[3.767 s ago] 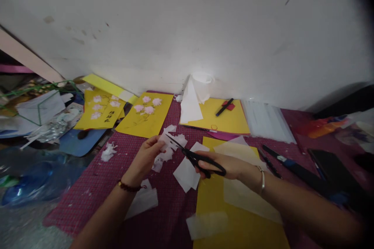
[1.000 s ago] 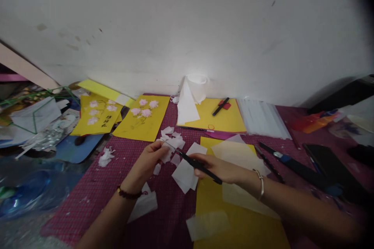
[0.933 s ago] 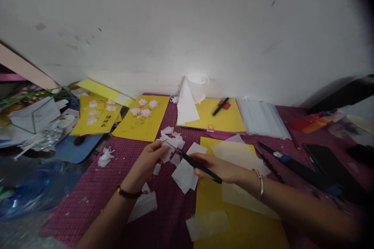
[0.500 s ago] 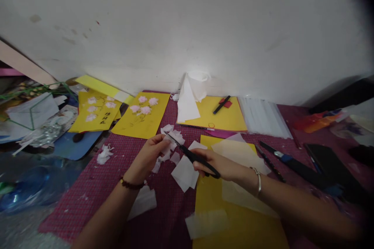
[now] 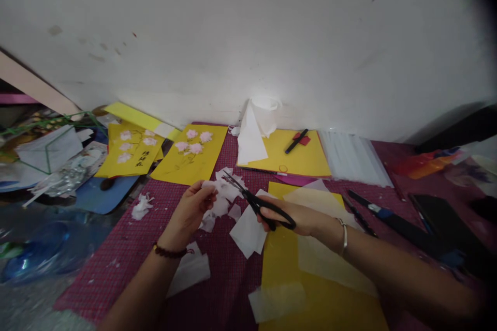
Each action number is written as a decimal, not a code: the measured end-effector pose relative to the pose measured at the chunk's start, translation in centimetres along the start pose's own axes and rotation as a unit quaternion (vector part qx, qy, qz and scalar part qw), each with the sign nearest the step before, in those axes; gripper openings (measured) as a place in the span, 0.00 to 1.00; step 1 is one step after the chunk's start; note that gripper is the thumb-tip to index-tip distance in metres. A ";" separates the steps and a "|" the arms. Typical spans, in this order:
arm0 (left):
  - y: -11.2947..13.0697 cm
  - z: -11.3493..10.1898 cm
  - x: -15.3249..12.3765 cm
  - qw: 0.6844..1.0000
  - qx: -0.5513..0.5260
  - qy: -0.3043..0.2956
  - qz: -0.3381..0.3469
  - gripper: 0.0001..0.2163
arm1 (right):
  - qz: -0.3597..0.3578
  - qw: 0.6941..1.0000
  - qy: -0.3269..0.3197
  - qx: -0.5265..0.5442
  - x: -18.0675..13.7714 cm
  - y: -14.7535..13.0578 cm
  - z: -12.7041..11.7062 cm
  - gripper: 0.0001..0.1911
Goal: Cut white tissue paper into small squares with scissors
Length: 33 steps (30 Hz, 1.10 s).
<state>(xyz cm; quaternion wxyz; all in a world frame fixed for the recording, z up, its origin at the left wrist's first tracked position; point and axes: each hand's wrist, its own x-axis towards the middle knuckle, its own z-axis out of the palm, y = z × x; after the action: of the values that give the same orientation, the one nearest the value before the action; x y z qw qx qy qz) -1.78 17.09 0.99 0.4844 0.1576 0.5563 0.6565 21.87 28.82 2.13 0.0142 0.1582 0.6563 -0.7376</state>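
My right hand [image 5: 285, 213] grips black-handled scissors [image 5: 254, 200], whose blades are slightly apart and point up and left. Pinched in the fingers of my left hand [image 5: 194, 204] is a small piece of white paper [image 5: 210, 184], just left of the blade tips and apart from them. Beneath the blades lies a loose heap of white paper scraps [image 5: 222, 205]. Squarish white paper sheets [image 5: 247, 232] rest below the scissors, and another white paper piece [image 5: 190, 273] lies beside my left wrist.
Yellow sheets with pink flowers [image 5: 190, 158] lie at the back left. A further yellow sheet [image 5: 287, 289] with thin white paper on it lies under my right forearm. Farther right are a utility knife [image 5: 399, 225] and a dark flat object [image 5: 446, 222]. A wall stands behind.
My left hand has drawn left, away from the scissors, with the small paper piece. The scissor blades have opened a little. The whole view has shifted slightly.
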 end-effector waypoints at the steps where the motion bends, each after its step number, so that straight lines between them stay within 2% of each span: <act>1: 0.1 0.1 0.0 1.000 -0.015 0.008 0.009 0.11 | 0.006 1.000 -0.006 0.002 0.0 0.1 0.0 0.30; 6: 0.2 1.1 0.1 0.999 -0.031 0.016 0.009 0.14 | 0.018 0.999 -0.021 0.024 0.2 0.3 0.2 0.31; 10: -0.2 1.1 0.1 0.999 0.021 -0.026 -0.025 0.14 | 0.013 0.999 -0.026 0.023 0.4 0.1 0.2 0.30; 14: -0.6 1.1 0.3 0.997 0.046 -0.049 -0.029 0.12 | 0.020 0.999 -0.021 0.025 0.6 0.0 0.3 0.30; 27: 0.2 2.0 0.8 0.996 0.066 -0.059 -0.016 0.10 | -0.003 0.999 0.049 0.011 1.3 0.0 0.7 0.27; 30: 0.3 1.9 1.0 0.996 0.065 -0.055 -0.020 0.11 | -0.013 0.999 0.040 0.008 1.3 0.2 0.5 0.27; 33: 0.4 1.6 1.4 0.997 0.060 -0.038 -0.021 0.12 | -0.020 0.997 -0.008 0.072 1.3 0.8 0.1 0.30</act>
<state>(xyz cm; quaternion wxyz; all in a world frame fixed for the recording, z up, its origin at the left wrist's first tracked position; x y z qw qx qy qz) -1.47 19.16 1.45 0.5085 0.1992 0.5790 0.6054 20.77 28.89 1.05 -0.0071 0.1399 0.6044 -0.7843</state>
